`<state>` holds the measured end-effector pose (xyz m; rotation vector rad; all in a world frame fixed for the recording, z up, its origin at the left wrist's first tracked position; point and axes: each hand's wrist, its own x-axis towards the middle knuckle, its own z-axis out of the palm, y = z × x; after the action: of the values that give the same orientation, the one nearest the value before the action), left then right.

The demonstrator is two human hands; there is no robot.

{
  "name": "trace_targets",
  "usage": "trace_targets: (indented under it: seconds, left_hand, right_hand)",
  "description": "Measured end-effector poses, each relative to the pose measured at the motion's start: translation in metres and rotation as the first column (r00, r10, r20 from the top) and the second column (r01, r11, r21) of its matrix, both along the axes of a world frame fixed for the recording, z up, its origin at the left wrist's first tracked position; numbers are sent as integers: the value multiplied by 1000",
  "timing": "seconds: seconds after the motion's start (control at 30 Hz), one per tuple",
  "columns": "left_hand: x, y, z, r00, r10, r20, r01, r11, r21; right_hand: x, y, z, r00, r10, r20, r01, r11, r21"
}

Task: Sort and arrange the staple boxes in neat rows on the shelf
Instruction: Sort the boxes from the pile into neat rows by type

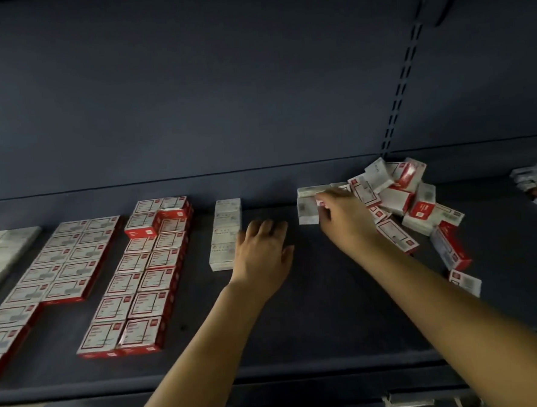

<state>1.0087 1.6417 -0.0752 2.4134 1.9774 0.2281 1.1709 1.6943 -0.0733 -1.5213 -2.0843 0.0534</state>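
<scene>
Head view: I judge I'm mid-sort, my right hand [340,211] pinching a pale staple box [307,205] at the edge of the jumbled pile [411,201], far right on the shelf [331,325]. My left hand [262,251] rests flat, fingers spread, beside the short pale row [226,234]. Next move: carry the box to that row and square it.

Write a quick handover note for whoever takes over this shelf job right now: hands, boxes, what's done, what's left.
Left hand: open, flat on the bare shelf beside the single white row.
Right hand: fingers on a white box at the pile's left edge; grip unclear.
Done: red-and-white rows at left, lined up.
Left: the jumbled pile at right, plus strays along its front edge.
</scene>
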Motion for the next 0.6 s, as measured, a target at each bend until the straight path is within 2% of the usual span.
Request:
trace_targets:
  seconds: [0.13, 0.33, 0.5, 0.6]
  left_hand:
    - [14, 10, 4, 1000, 21, 4, -21, 1000, -10]
    - [3, 5, -1, 999, 43, -14, -43, 999, -15]
    - [-5, -3, -5, 996, 70, 56, -67, 996, -53]
    - [-4, -8, -11, 993, 61, 106, -58, 998, -31]
  right_hand:
    - [7, 38, 4, 967, 0, 255, 28, 994, -106]
    - [5, 52, -7, 827, -20, 562, 123, 982, -144]
    - [10, 50, -16, 835, -33, 550, 77, 995, -58]
    - [13, 46, -16, 847, -13, 531, 58, 996, -68]
